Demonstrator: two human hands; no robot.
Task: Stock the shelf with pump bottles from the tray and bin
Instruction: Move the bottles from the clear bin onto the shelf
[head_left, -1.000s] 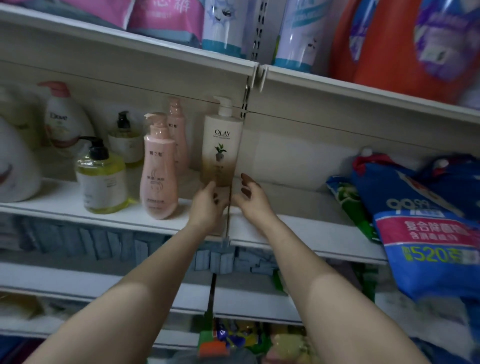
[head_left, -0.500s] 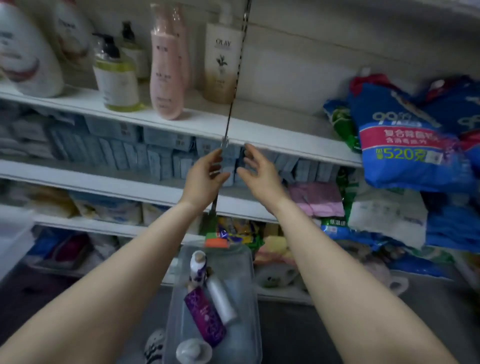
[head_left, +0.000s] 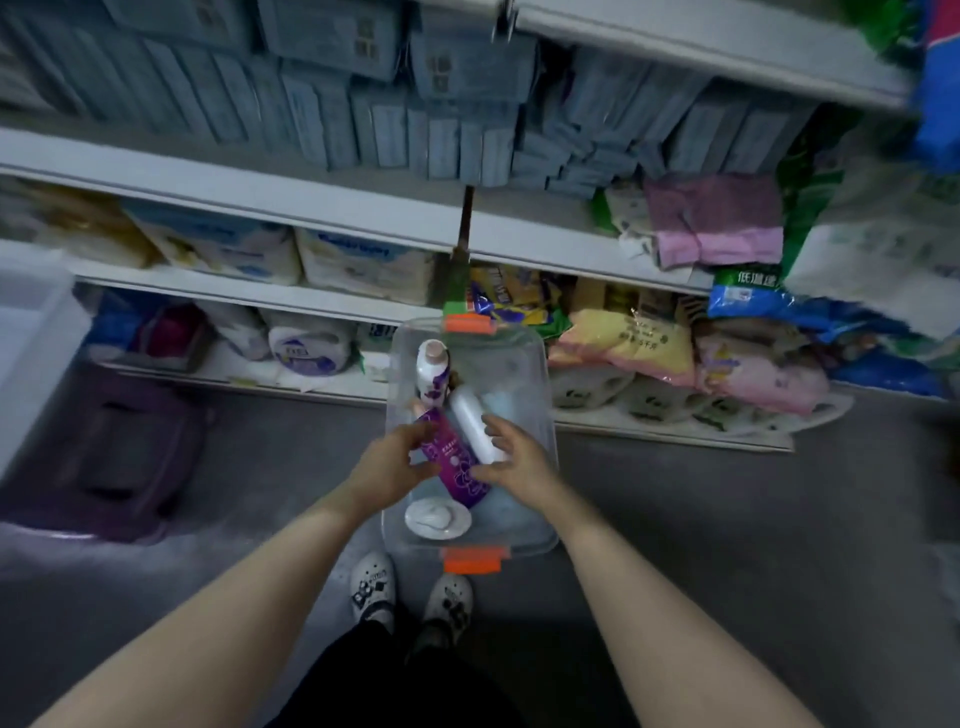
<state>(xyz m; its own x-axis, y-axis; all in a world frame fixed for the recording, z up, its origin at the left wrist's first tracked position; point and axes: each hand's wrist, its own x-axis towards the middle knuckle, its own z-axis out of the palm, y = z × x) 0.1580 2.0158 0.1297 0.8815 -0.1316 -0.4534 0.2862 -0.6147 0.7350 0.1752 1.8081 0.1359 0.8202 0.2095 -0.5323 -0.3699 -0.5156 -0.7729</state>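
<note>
Reaching down from the shelf is what separates this moment from a second ago: then both hands were set against the base of a cream pump bottle on the upper shelf, half a second ago they were being drawn back at mid-height, and now they are lowered into the clear plastic bin with orange clips (head_left: 524, 364) on the grey floor. One placement is judged finished and the next pick begun.

Head view, single view available. The left hand (head_left: 387, 465) is seen with fingers partly curled, touching the left side of the purple flat-sided bottle with flower print (head_left: 453, 467), which lies on its side near the bin's middle. The right hand (head_left: 514, 457) is spread, fingers loosely bent, over the near end of the white cylindrical bottle (head_left: 470, 421), which lies just right of the purple one and touches it. Whether either hand has closed into a true grip cannot be told; contact only is noted.

Farther in the bin, a white bottle with pink cap and purple print (head_left: 432, 371) is noted. Nearer, a white round pump-top bottle (head_left: 438, 518) is seen from above. Blue boxes (head_left: 363, 104) fill the shelf above.
</note>
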